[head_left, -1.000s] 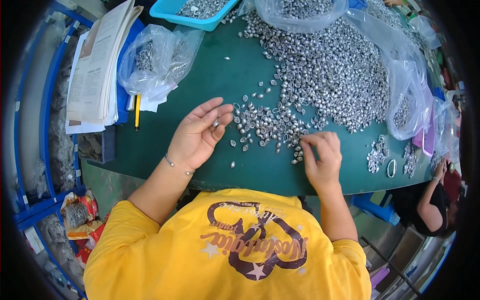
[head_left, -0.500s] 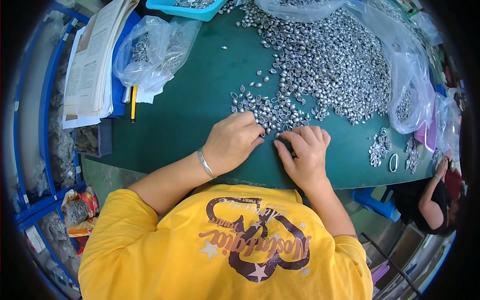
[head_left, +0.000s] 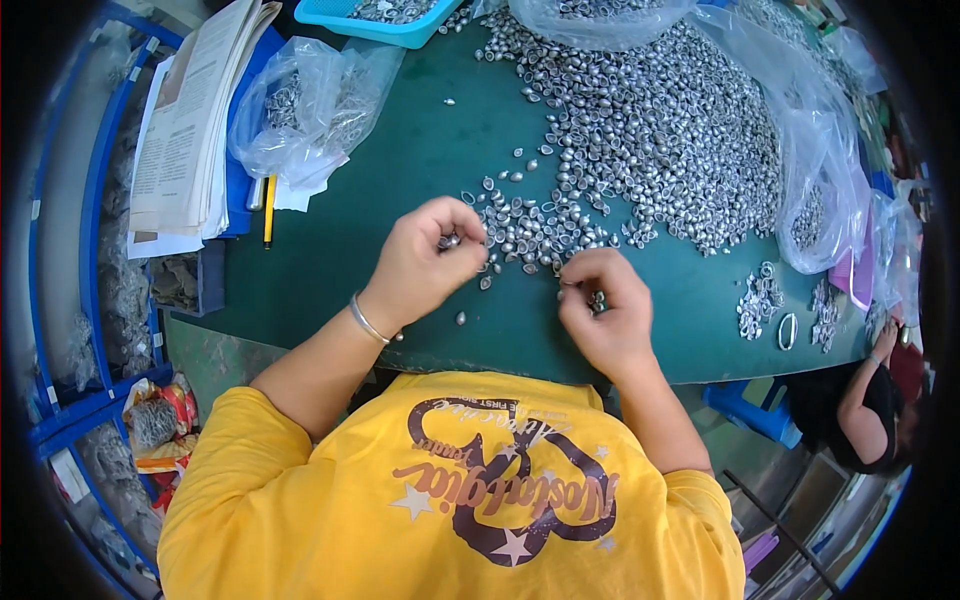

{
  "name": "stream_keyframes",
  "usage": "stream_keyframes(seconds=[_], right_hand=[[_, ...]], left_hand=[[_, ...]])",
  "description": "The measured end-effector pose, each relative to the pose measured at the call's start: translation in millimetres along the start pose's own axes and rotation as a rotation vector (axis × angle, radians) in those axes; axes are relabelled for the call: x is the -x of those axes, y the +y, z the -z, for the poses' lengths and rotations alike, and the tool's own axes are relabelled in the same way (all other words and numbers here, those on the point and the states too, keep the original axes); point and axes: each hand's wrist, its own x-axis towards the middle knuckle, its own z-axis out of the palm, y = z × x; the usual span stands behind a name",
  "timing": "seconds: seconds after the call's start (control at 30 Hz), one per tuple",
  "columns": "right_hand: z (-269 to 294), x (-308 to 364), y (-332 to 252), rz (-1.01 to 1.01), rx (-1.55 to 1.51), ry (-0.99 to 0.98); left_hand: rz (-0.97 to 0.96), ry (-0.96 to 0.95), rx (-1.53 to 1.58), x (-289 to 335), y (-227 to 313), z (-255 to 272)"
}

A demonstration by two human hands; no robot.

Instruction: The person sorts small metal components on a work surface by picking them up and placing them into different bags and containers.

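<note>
Your left hand (head_left: 425, 255) is curled, thumb and fingertips drawn together beside the small cluster, with silver oval pieces (head_left: 449, 241) inside the curl. Your right hand (head_left: 608, 305) is folded too, more silver pieces (head_left: 597, 302) tucked within its fingers; whether its thumb and forefinger tips pinch another one, you cannot tell. A silver bracelet (head_left: 369, 322) circles your left wrist.

Between your hands and just beyond them lies the small cluster (head_left: 535, 230) of hollow oval pieces, loosely spread on the green worktop (head_left: 330, 260). A lone oval piece (head_left: 461, 318) sits apart, nearer your body. Farther out, to the right, the cluster meets a large heap (head_left: 670, 130) of the same silvery pieces, with a clear plastic bag (head_left: 825, 190) along its right side. Nearer you on that side are a small pile of metal parts (head_left: 758, 300) and an oval ring (head_left: 787, 332).

On your left are a knotted clear bag (head_left: 320, 110), a yellow pencil (head_left: 269, 212) and stacked newspapers (head_left: 185, 130); a light-blue basket (head_left: 420, 35) stands at the far side. A co-worker's arm (head_left: 862, 395) shows at far right.
</note>
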Motion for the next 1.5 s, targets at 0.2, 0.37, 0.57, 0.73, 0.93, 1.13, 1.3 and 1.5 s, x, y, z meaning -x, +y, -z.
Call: stream_keyframes(seconds=[0.2, 0.37, 0.57, 0.73, 0.93, 1.13, 1.3, 1.5], right_hand=[[3.7, -7.4, -2.4, -0.102, 0.032, -0.116], [-16.1, -10.1, 1.6, 0.282, 0.597, -0.109], [13.1, -17.1, -1.2, -0.4, -0.697, -0.194], [-3.7, -24.9, -2.7, 0.083, 0.216, -0.098], [-16.0, -24.0, 1.1, 0.284, 0.622, -0.115], [15.3, -21.2, -0.6, -0.333, -0.331, -0.099], [26.7, -29.7, 8.2, -0.569, -0.988, -0.16], [-6.0, -35.6, -1.0, 0.168, 0.638, -0.104]], left_hand=[[-0.395, -0.04, -0.731, -2.5, -8.9, -18.8], [-0.474, -0.015, -0.868, -3.6, -16.2, -20.1], [0.444, -0.082, 0.461, -0.4, -0.6, 7.7], [0.415, -0.03, 0.497, -9.6, 1.0, 9.7], [-0.442, -0.116, -0.737, -16.7, -13.7, -17.3], [-0.366, -0.121, -0.611, -17.6, -12.3, -14.3], [0.337, -0.178, 0.776, -19.5, -4.3, 7.6], [0.343, -0.056, 0.515, -22.3, -2.8, 6.1]])
